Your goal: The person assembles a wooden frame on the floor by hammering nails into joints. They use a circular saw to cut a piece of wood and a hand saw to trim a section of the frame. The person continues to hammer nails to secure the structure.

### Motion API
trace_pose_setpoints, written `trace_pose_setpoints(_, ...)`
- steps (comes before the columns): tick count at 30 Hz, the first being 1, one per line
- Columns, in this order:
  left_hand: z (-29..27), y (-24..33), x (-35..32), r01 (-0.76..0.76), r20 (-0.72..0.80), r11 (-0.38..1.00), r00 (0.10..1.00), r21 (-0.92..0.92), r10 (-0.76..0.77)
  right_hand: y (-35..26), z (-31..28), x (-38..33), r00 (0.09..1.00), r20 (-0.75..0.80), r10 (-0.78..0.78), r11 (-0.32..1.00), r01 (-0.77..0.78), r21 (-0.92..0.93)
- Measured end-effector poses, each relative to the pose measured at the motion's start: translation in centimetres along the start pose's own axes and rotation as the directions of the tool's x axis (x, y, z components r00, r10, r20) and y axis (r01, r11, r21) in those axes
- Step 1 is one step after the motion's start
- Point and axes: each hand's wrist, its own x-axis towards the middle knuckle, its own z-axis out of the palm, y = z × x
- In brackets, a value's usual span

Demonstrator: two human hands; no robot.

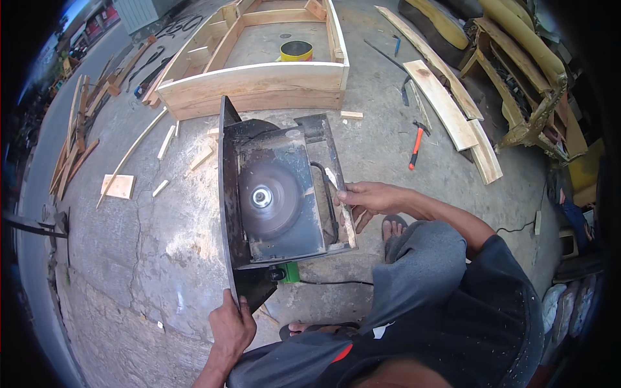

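Note:
A dark metal saw table (278, 142) is tipped up on its side on the concrete, its underside facing right. Inside its frame a round saw blade (278, 213) looks smeared around a bright hub. My left hand (231, 326) is closed around the near lower edge of the tabletop plate. At the right, my right hand (370, 197) grips the worn side bar of the frame, thumb on top and fingers curled beneath. A green power tool body (292, 272) shows under the frame's near end, with a black cord (336, 282) running right.
Beyond the saw lies a large wooden frame (259, 87) with a yellow tin (296, 51) inside. Sawdust (194, 242) and offcuts lie leftward. A hammer (417, 145) and long boards (441, 107) lie right, before a worn furniture frame (517, 84). My sandalled feet flank the cord.

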Motion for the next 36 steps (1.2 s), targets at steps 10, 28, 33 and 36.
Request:
trace_pose_setpoints(10,0.5,6.0,-0.4,0.543,-0.073,0.836,0.833,-0.077,-0.548,5.3,-31.4,21.9,0.51,-0.691,-0.513,0.643,-0.305,-0.703)
trace_pose_setpoints(28,11.0,0.0,-4.2,0.051,0.47,-0.477,0.287,-0.877,-0.835,-0.2,-7.9,5.2,0.922,-0.264,-0.284,0.856,0.368,0.364)
trace_pose_setpoints(33,18.5,-10.6,0.9,0.062,0.734,-0.819,0.486,-0.57,-0.474,-4.3,-3.7,8.6,0.939,-0.316,-0.136,0.781,0.298,0.549)
trace_pose_setpoints(36,22.6,-9.2,3.2,0.338,0.857,-0.809,0.378,-0.481,-0.351,-4.0,-4.2,8.9,0.901,-0.431,-0.055,0.788,0.304,0.536)
